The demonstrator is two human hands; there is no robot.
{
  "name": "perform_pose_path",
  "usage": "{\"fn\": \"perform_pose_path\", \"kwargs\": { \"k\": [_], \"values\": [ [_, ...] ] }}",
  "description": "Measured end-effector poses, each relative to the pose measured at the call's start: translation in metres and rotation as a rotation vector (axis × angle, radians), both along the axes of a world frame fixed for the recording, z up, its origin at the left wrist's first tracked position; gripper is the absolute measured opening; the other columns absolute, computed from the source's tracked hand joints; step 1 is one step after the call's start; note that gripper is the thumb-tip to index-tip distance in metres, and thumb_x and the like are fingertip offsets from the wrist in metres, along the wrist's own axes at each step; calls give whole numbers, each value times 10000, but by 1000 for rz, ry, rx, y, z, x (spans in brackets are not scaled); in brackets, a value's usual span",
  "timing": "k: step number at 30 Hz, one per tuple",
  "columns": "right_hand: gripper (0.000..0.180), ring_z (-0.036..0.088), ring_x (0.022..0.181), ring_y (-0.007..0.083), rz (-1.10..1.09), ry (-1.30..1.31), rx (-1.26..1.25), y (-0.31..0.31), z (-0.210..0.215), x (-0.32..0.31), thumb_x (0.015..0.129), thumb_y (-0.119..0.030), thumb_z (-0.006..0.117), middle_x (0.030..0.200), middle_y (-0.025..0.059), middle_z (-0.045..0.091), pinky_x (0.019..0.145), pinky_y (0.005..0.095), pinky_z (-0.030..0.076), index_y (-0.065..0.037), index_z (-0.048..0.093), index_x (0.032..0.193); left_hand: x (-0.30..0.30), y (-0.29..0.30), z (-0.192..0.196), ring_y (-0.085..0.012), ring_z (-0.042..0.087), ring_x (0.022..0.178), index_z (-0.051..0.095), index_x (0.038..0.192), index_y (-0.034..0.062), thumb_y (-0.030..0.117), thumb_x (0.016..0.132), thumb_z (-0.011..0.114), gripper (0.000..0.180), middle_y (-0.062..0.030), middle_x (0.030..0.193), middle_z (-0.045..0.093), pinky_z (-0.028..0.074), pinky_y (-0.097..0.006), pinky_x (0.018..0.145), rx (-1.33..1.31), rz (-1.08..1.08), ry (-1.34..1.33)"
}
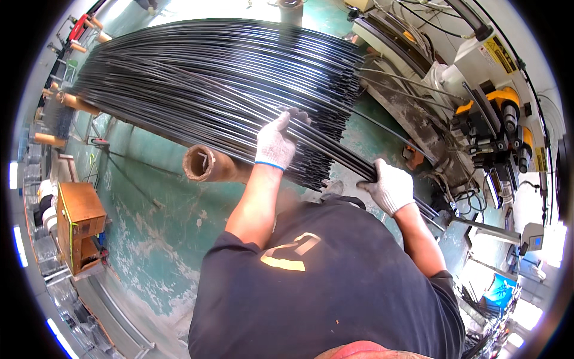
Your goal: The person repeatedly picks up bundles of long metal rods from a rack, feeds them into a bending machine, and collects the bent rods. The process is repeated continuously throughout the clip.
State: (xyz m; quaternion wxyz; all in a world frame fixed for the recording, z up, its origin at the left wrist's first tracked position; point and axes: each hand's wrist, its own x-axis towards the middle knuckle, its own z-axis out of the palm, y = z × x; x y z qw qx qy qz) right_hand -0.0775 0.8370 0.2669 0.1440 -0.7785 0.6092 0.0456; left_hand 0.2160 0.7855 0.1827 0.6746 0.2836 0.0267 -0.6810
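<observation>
A big stack of long thin black metal rods (209, 72) lies across rusty support pipes (206, 164) in front of me. My left hand (276, 140), in a white knit glove with a blue cuff, rests on the near side of the stack with its fingers curled over several rods. Further right, my gloved right hand (390, 186) is closed around a small bunch of rods (335, 157) at their near end, where they run toward the machine. My dark shirt fills the lower middle of the view.
A rod-working machine (490, 125) with yellow and black parts and cables stands at the right. A worn green floor (149, 227) lies below the rack. A wooden crate (81, 224) sits at the left, with more rack pipes (75, 102) behind it.
</observation>
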Motion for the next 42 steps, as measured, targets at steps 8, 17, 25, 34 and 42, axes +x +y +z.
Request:
{"fn": "perform_pose_path", "kwargs": {
  "k": [8, 17, 25, 34, 42],
  "values": [
    [304, 666, 714, 352, -66, 74, -496, 60, 6, -201, 750, -33, 672, 766, 118, 678, 669, 464, 531, -126, 682, 1040, 23, -19, 17, -315, 686, 980, 667, 1046, -71, 179, 1040, 585, 263, -197, 1001, 696, 573, -470, 1000, -134, 43, -422],
    [220, 653, 970, 417, -628, 370, -231, 159, -65, -538, 868, -35, 592, 974, 211, 701, 873, 496, 507, -58, 657, 1077, -42, -52, 68, -230, 607, 813, 636, 1033, -10, 103, 991, 657, 123, -93, 882, 627, 540, -404, 833, -119, 53, -10],
    [717, 563, 1341, 343, -440, -587, 252, -57, -89, -414, 990, -458, 573, 1461, 270, 546, 1133, 405, 440, 24, 439, 1503, -239, -87, 121, -128, 424, 620, 667, 1027, 58, 249, 1037, 627, 196, 1, 751, 547, 383, -309, 617, -339, -22, -260],
    [893, 461, 1407, 451, 161, -1025, 117, -164, -7, -258, 959, -592, 600, 1502, 308, 481, 1151, 467, 413, 43, 355, 1538, -351, -90, 150, -134, 391, 576, 639, 1008, 74, 303, 1035, 627, 231, -2, 720, 445, 321, -315, 578, -380, -37, -469],
    [248, 636, 923, 418, 58, -680, -269, -118, -34, -320, 822, -173, 710, 944, 198, 644, 804, 506, 528, -37, 611, 1005, -431, -134, 173, -149, 439, 655, 653, 1070, 68, 311, 987, 705, 262, -2, 779, 525, 352, -338, 655, -563, -272, -481]
  ]
}}
